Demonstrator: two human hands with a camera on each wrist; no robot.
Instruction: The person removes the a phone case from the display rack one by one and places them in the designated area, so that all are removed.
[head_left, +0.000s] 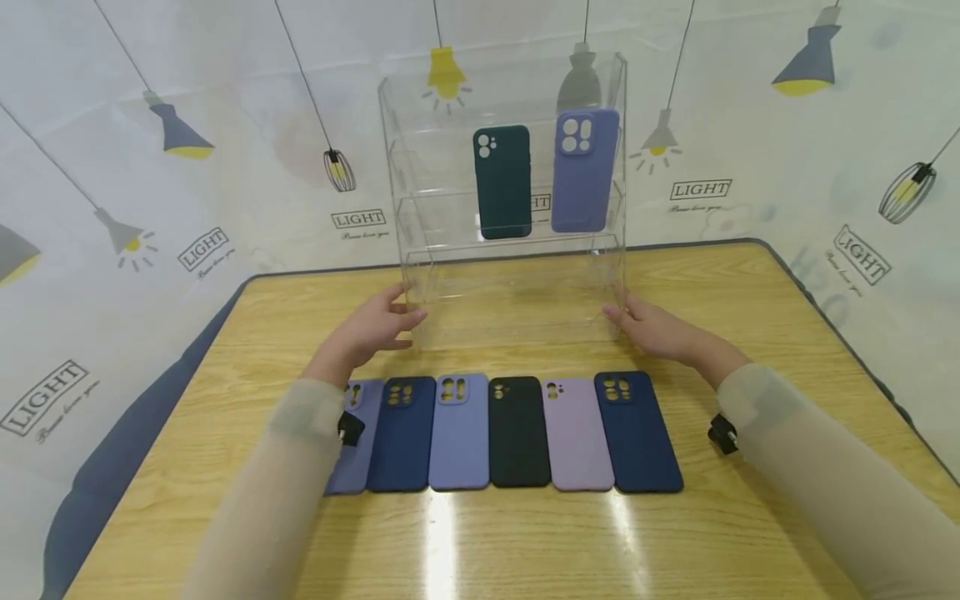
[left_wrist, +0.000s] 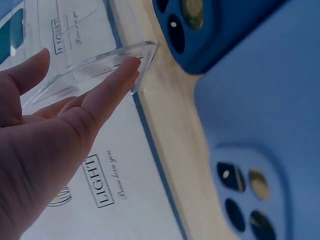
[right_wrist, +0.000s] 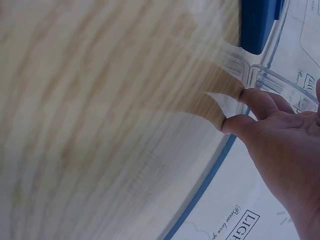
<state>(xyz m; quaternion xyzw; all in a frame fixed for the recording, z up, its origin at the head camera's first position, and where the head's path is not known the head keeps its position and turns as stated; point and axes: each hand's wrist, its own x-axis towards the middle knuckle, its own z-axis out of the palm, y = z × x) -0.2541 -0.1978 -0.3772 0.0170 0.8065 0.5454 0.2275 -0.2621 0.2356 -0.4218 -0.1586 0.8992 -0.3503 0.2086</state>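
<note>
A clear acrylic display stand [head_left: 517,304] with several tiers stands upright at the back of the table. On it lean a dark green phone case [head_left: 503,183] and a lavender-blue phone case [head_left: 585,175], side by side toward the right. My left hand [head_left: 378,323] is at the stand's lower left side; its fingers lie nearly straight along the clear panel, with the thumb held apart, as the left wrist view shows. At the lower right corner my right hand [head_left: 660,329] grips the stand's edge between thumb and fingers [right_wrist: 257,102].
In front of the stand lies a row of phone cases: a navy one [head_left: 401,433], a periwinkle one [head_left: 460,433], a black one [head_left: 519,433], a pink-lilac one [head_left: 577,433] and another navy one [head_left: 639,433]. My left sleeve partly covers a violet case [head_left: 358,454]. Lamp-printed fabric [head_left: 285,225] borders the table.
</note>
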